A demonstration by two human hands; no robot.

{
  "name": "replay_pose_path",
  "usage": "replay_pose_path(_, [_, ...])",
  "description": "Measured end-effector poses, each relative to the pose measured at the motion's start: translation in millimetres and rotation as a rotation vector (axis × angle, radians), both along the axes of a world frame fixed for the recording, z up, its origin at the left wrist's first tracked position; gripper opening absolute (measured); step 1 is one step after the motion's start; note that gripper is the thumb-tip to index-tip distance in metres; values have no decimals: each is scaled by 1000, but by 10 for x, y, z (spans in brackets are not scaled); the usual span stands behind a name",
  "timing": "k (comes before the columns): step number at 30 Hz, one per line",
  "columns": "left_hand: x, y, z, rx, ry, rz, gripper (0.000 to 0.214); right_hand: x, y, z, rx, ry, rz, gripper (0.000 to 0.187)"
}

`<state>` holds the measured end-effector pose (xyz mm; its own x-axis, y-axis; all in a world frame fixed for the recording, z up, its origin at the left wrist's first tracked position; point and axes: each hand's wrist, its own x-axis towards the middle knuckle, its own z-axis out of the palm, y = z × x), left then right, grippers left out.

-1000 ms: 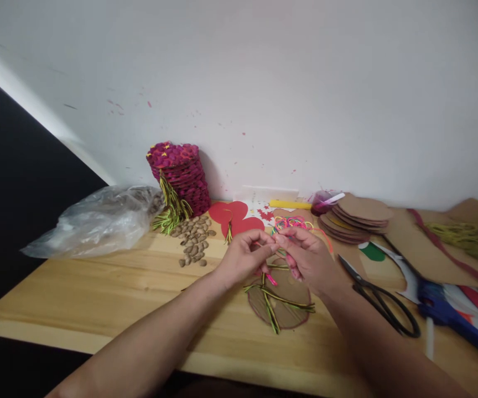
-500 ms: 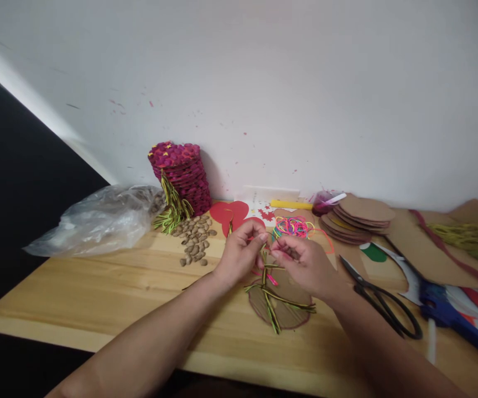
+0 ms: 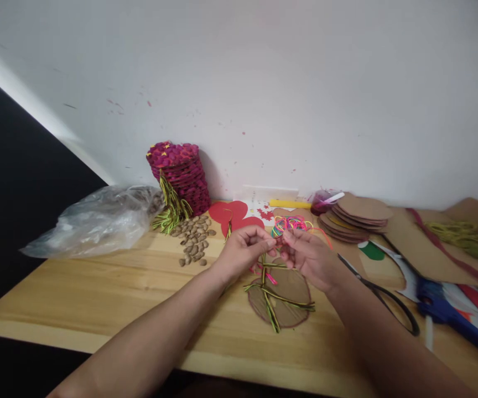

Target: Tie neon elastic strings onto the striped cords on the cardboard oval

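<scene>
My left hand and my right hand almost touch above a round cardboard piece. Thumb and fingers of both hands are pinched on a thin cord, which the fingers mostly hide. Green-and-black yarn strands lie crossed on the cardboard, with a short bright pink cord among them. Just behind my fingers is a tangle of multicoloured cord. A dark-handled pair of scissors lies to the right of my right hand, partly covered by my forearm.
On the left, a clear plastic bag lies by scattered brown shells and a purple decorated container with a yarn tassel. Red paper shapes sit behind. Stacked cardboard pieces and a blue-handled tool are at right.
My hands have come closer together, fingertips nearly meeting; the dark loop of cord between them no longer shows. The right hand has turned, its fingers more upright. The view shifted slightly.
</scene>
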<state>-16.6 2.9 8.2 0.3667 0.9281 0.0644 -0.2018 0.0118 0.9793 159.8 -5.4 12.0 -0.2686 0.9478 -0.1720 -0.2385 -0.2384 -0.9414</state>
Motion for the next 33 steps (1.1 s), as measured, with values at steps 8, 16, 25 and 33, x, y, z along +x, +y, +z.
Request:
replay_pose_path(8, [30,41,-75,-184,-229,80,27,-25,9,-11,-125,182,-74,32])
replay_pose_path(16, [29,12,-68,-222,-310,171,37,-120,-58,-55,61,-259,-32,34])
replay_pose_path(25, [75,-100,-37,-275,-275,32,64,-267,-111,-208,-101,152,158,26])
replay_pose_path(33, [63,-77,-4,-316,-292,37,47,-278,-106,-167,-83,139,19,25])
